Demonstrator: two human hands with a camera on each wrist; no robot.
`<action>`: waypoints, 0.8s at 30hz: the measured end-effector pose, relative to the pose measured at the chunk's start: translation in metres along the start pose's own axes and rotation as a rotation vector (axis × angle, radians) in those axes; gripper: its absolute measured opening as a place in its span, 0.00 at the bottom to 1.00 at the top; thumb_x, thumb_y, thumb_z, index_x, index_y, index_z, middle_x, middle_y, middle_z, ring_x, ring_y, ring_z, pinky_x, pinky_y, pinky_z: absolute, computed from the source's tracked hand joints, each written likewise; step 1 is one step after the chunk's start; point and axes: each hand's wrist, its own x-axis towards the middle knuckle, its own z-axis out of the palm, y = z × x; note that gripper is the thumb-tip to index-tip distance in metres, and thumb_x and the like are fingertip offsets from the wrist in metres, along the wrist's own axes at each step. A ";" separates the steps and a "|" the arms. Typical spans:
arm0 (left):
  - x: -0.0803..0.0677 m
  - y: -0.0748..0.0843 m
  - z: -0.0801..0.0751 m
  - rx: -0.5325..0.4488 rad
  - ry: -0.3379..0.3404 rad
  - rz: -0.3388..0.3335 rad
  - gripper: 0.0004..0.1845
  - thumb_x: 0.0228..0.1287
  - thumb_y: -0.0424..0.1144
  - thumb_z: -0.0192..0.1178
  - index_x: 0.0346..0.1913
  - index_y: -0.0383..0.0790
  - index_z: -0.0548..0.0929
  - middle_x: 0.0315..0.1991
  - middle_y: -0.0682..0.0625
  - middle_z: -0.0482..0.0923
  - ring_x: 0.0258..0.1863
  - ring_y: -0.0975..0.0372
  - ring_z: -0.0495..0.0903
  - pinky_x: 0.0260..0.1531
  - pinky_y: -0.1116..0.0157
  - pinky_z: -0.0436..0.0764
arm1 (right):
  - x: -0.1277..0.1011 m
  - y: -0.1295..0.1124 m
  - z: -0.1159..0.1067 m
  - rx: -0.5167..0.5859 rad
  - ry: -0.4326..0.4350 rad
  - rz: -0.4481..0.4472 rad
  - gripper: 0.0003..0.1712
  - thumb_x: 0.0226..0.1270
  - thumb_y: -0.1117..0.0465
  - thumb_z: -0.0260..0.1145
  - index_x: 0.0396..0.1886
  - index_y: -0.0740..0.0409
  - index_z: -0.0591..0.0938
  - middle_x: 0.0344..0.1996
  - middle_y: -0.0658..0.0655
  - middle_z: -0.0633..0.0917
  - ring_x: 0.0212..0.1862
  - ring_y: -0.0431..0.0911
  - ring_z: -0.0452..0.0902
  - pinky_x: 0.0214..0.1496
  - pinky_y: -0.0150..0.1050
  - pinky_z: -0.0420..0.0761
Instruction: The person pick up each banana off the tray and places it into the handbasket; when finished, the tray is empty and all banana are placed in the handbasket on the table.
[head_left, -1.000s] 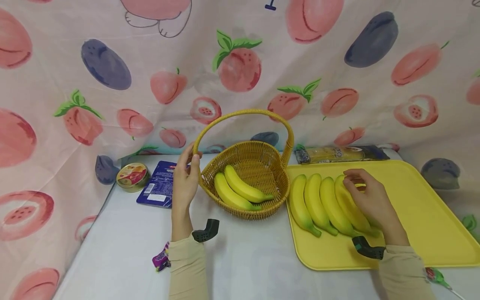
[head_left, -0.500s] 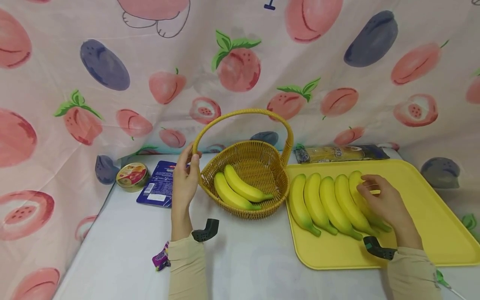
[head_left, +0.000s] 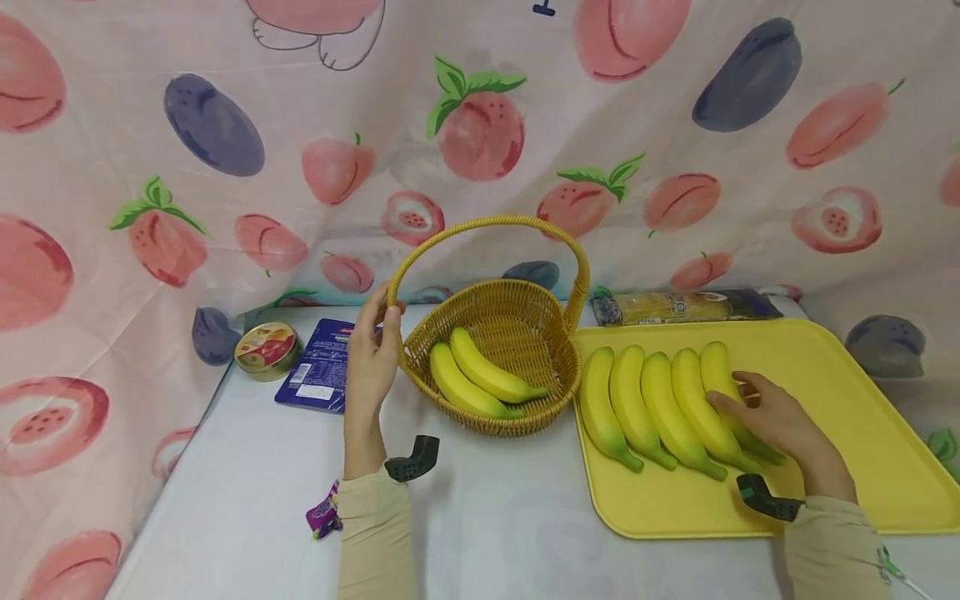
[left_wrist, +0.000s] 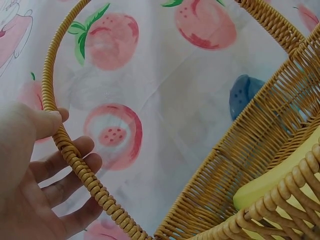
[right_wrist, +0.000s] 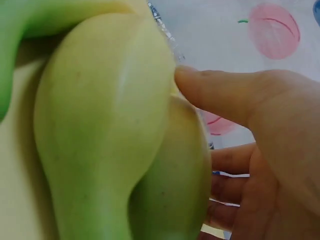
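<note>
My left hand [head_left: 371, 358] holds the left side of the wicker basket's handle [head_left: 487, 222], thumb on one side and fingers on the other in the left wrist view. Two yellow bananas [head_left: 491, 375] lie inside the basket [head_left: 525, 346]. On the yellow tray [head_left: 862, 458], several bananas [head_left: 660, 400] stand side by side in a row, green stems toward me. My right hand [head_left: 787, 425] is at the row's right end, over the rightmost banana [head_left: 716, 362]. In the right wrist view its thumb [right_wrist: 215, 92] lies along the bananas' edge, the other fingers loosely extended beside them.
Left of the basket are a round tin [head_left: 267, 350] and a blue packet [head_left: 315, 367]. A purple wrapped sweet [head_left: 324, 515] lies beside the left sleeve. Behind the tray is a long clear package [head_left: 682, 307]. A lollipop [head_left: 892, 567] lies partly behind the right sleeve.
My right hand has moved rightward along the row and then slightly down, leaving more of the rightmost banana in sight. The left hand keeps its hold on the basket handle.
</note>
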 end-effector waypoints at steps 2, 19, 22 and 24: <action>0.000 -0.004 0.000 0.007 0.007 0.011 0.21 0.73 0.44 0.46 0.66 0.52 0.68 0.53 0.44 0.76 0.54 0.58 0.74 0.46 0.64 0.73 | 0.000 0.002 0.002 -0.014 -0.022 0.015 0.52 0.68 0.35 0.50 0.67 0.79 0.54 0.57 0.81 0.67 0.55 0.70 0.66 0.50 0.62 0.72; 0.000 -0.006 0.002 0.008 0.014 0.053 0.20 0.74 0.44 0.45 0.66 0.51 0.69 0.51 0.43 0.77 0.54 0.58 0.74 0.43 0.68 0.74 | -0.002 0.008 -0.003 0.052 0.027 0.012 0.53 0.65 0.35 0.54 0.70 0.74 0.51 0.59 0.79 0.66 0.56 0.69 0.66 0.50 0.60 0.73; 0.000 -0.006 0.002 0.011 0.014 0.050 0.21 0.74 0.44 0.45 0.66 0.51 0.69 0.52 0.43 0.76 0.54 0.57 0.74 0.45 0.67 0.74 | -0.003 0.006 -0.003 0.070 0.037 0.005 0.54 0.65 0.36 0.55 0.71 0.73 0.49 0.60 0.78 0.65 0.55 0.68 0.66 0.49 0.59 0.74; 0.000 -0.006 0.002 0.011 0.013 0.049 0.21 0.74 0.44 0.45 0.66 0.51 0.69 0.51 0.43 0.76 0.54 0.58 0.74 0.46 0.66 0.74 | -0.003 0.005 -0.003 0.077 0.043 0.001 0.54 0.65 0.36 0.55 0.72 0.73 0.48 0.60 0.77 0.65 0.55 0.68 0.66 0.48 0.58 0.74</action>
